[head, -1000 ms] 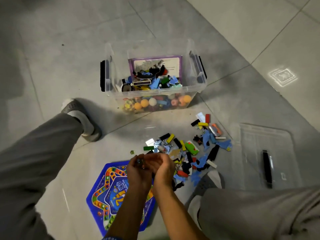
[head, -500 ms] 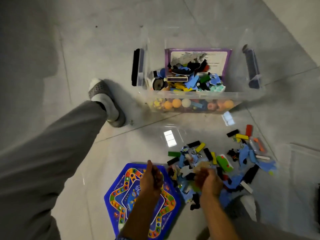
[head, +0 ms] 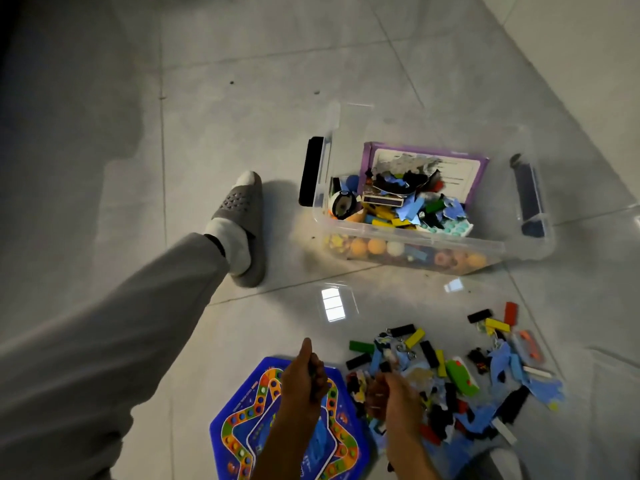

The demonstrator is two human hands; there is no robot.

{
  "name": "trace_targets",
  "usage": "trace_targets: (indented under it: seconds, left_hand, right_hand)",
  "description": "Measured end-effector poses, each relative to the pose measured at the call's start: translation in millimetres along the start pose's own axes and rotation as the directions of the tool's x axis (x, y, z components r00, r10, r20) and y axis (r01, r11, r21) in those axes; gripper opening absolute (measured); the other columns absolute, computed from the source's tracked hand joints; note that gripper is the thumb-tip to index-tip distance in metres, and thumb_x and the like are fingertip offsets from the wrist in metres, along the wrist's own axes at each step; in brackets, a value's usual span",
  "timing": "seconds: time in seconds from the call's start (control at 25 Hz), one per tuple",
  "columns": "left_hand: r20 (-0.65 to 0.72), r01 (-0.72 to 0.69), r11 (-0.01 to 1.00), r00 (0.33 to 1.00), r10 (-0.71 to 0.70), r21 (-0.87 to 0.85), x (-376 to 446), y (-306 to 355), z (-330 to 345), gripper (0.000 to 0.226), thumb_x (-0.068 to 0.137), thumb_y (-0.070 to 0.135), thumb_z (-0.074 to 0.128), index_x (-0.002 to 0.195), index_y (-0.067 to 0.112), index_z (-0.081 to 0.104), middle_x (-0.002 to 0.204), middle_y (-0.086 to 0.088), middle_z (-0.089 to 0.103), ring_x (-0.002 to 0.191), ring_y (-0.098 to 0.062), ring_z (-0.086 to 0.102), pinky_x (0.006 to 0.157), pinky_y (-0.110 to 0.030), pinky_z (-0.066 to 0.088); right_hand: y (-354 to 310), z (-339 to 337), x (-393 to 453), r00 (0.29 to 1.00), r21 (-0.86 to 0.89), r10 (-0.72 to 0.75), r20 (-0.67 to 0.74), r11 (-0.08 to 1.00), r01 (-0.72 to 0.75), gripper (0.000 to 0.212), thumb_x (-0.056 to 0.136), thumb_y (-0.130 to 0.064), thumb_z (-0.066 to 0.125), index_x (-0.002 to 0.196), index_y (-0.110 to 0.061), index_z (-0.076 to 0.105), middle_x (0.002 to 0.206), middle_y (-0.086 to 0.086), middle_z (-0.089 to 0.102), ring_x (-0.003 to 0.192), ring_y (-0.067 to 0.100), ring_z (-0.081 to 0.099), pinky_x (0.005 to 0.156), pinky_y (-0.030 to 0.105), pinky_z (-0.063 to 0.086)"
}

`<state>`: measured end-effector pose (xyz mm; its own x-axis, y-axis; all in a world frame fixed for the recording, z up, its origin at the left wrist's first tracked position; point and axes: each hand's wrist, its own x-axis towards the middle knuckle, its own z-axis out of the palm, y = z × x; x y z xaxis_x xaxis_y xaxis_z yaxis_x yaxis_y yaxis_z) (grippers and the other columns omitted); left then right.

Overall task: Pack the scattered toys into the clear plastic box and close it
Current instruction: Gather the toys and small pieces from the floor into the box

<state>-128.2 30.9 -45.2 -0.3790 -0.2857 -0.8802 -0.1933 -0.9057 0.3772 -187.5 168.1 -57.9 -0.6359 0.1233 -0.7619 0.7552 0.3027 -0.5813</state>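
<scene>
While the clear plastic box (head: 408, 241) sits open on the tile floor (head: 242, 98), upper right of the person, the step in hand looks like scooping another handful from the scattered toy pile (head: 450, 382). Left hand (head: 303, 379) hovers over the blue hexagonal game board (head: 242, 424), fingers curled round something small and dark, thumb up; can't tell what the item is. Right hand (head: 391, 396) is down at the near-left edge of the pile, fingers curled into the pieces, seems to grip a few, exact ones unclear.

Box already holds a purple-framed card (head: 478, 168) leaning on the far wall, mixed blocks and blue pieces, orange and white balls (head: 377, 245) along the near wall. Black handle clips (head: 311, 174) on both ends. No lid in view.

To do it well: gather the small flat blue pieces and blocks into one bunch before lifting, cup both hands so nothing drops on the way, release low over the box centre so pieces don't bounce out. Leave the game board for last, probably lay it flat or slide it beside the card. Grey slipper foot (head: 242, 220) lies left of the box, clear of the carry path.
</scene>
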Motion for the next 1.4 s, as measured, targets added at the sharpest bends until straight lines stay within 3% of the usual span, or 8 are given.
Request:
trace_targets:
  seconds: [0.24, 0.36, 0.52, 0.68, 0.88, 1.0, 1.28, 1.4]
  left_hand:
    - [-0.034, 0.035, 0.998, 0.999, -0.033, 0.06, -10, -11, 1, 0.038, 0.094, 0.035, 0.051, 0.062, 0.014, 0.049, 0.051, -0.001, 0.036, 0.041, -0.012, 0.028, 0.041, -0.023, 0.021]
    - [-0.009, 0.019, 1.0, 1.0, -0.019, 0.022, -16, -11, 6, 0.043, 0.094, 0.034, 0.052, 0.056, 0.014, 0.049, 0.048, 0.0, 0.036, 0.038, -0.011, 0.027, 0.039, -0.022, 0.021]
    - [0.053, 0.001, 0.989, 0.999, 0.007, -0.149, -31, 7, 20, 0.038, 0.092, 0.034, 0.052, 0.061, 0.012, 0.052, 0.052, -0.003, 0.047, 0.033, -0.008, 0.03, 0.033, -0.017, 0.021]
    - [0.111, -0.036, 0.952, 0.991, 0.073, -0.303, -45, 50, 39, 0.036, 0.095, 0.029, 0.048, 0.062, 0.015, 0.046, 0.048, 0.001, 0.041, 0.033, -0.007, 0.033, 0.031, -0.016, 0.022]
    - [0.168, -0.027, 0.918, 0.981, 0.101, -0.396, -64, 96, 63, 0.035, 0.097, 0.027, 0.042, 0.064, 0.014, 0.045, 0.056, -0.003, 0.046, 0.04, -0.009, 0.046, 0.031, -0.015, 0.028]
    - [0.137, -0.115, 0.937, 0.976, 0.168, -0.331, -76, 135, 89, 0.037, 0.098, 0.028, 0.042, 0.063, 0.016, 0.046, 0.052, 0.0, 0.047, 0.041, -0.007, 0.043, 0.032, -0.014, 0.026]
    - [0.016, -0.273, 0.959, 0.961, 0.275, -0.073, -28, 209, 197, 0.02, 0.096, 0.013, 0.042, 0.081, 0.006, 0.053, 0.057, -0.008, 0.052, 0.042, -0.016, 0.049, 0.034, -0.017, 0.038]
    - [-0.06, -0.312, 0.944, 0.946, 0.32, 0.104, 21, 214, 250, 0.019, 0.088, 0.01, 0.047, 0.073, 0.007, 0.059, 0.059, -0.008, 0.055, 0.049, -0.02, 0.048, 0.048, -0.026, 0.048]
  right_hand:
    - [6, -9, 2, 0.999, -0.002, 0.032, -0.041, 0.999, -0.033, 0.02, 0.092, -0.024, 0.055, 0.091, -0.008, 0.067, 0.087, 0.02, 0.068, 0.082, 0.037, 0.064, 0.067, 0.039, 0.052]
    - [-4, -17, 0, 1.0, -0.017, 0.0, -0.013, 1.0, 0.0, 0.025, 0.095, -0.022, 0.052, 0.087, -0.004, 0.067, 0.077, 0.018, 0.069, 0.071, 0.032, 0.062, 0.069, 0.042, 0.052]
    - [-50, -16, -20, 0.975, -0.09, -0.223, 0.017, 0.97, 0.224, 0.022, 0.097, -0.022, 0.05, 0.09, -0.008, 0.065, 0.08, 0.014, 0.067, 0.067, 0.024, 0.061, 0.054, 0.028, 0.048]
    - [-139, 10, -38, 0.803, -0.258, -0.576, 0.155, 0.761, 0.596, 0.009, 0.094, -0.02, 0.052, 0.098, -0.026, 0.059, 0.094, -0.003, 0.064, 0.08, 0.015, 0.063, 0.06, 0.028, 0.053]
    - [-212, 22, -51, 0.624, -0.425, -0.74, 0.251, 0.496, 0.758, 0.01, 0.095, -0.025, 0.051, 0.104, -0.023, 0.057, 0.098, -0.01, 0.059, 0.08, 0.011, 0.059, 0.059, 0.025, 0.05]
    - [-238, 14, -54, 0.577, -0.508, -0.755, 0.311, 0.381, 0.772, 0.011, 0.092, -0.02, 0.055, 0.101, -0.019, 0.061, 0.098, -0.007, 0.06, 0.08, 0.013, 0.057, 0.055, 0.019, 0.039]
    - [-309, 29, -2, 0.642, -0.445, -0.728, 0.241, 0.505, 0.739, 0.011, 0.091, -0.017, 0.056, 0.093, -0.02, 0.066, 0.092, -0.004, 0.063, 0.079, 0.014, 0.058, 0.066, 0.029, 0.05]
    - [-344, 55, 44, 0.631, -0.404, -0.755, 0.179, 0.528, 0.747, 0.011, 0.089, -0.017, 0.057, 0.087, -0.02, 0.067, 0.085, -0.004, 0.065, 0.077, 0.015, 0.059, 0.065, 0.027, 0.048]
